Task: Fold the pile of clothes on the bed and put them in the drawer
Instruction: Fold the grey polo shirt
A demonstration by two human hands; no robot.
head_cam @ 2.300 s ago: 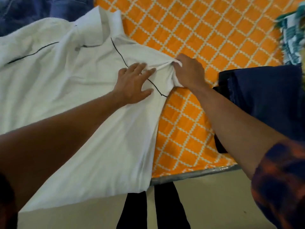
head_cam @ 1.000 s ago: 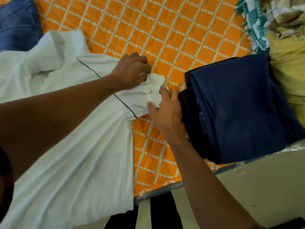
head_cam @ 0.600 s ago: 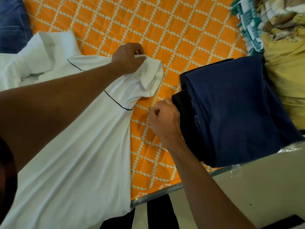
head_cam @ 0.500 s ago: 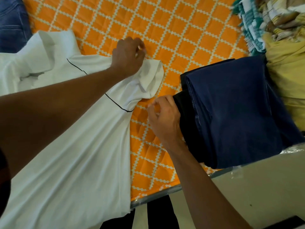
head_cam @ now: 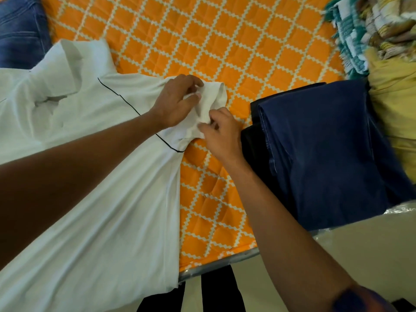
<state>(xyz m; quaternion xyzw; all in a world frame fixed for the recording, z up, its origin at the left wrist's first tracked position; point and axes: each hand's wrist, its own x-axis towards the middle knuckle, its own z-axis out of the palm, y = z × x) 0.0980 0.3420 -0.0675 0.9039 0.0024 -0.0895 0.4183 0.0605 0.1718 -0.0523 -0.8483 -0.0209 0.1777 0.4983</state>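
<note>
Orange lattice-print bed (head_cam: 225,52) carries a white shirt (head_cam: 101,199) spread flat at the left, its hem hanging over the edge. Left hand (head_cam: 177,102) fingers curl round the bunched sleeve (head_cam: 213,95); right hand (head_cam: 222,134) pinches the sleeve's near edge. Folded navy trousers (head_cam: 326,143) lie just right; crumpled clothes (head_cam: 371,30) heap beyond.

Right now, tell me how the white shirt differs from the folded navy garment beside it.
The white shirt lies spread open, its hem hanging past the bed edge; the navy garment is folded into a compact stack. The left hand and right hand both pinch the white shirt's sleeve; no hand holds the navy garment. The white shirt carries thin dark piping; the navy garment looks plain. Both rest on the orange bed cover.
</note>
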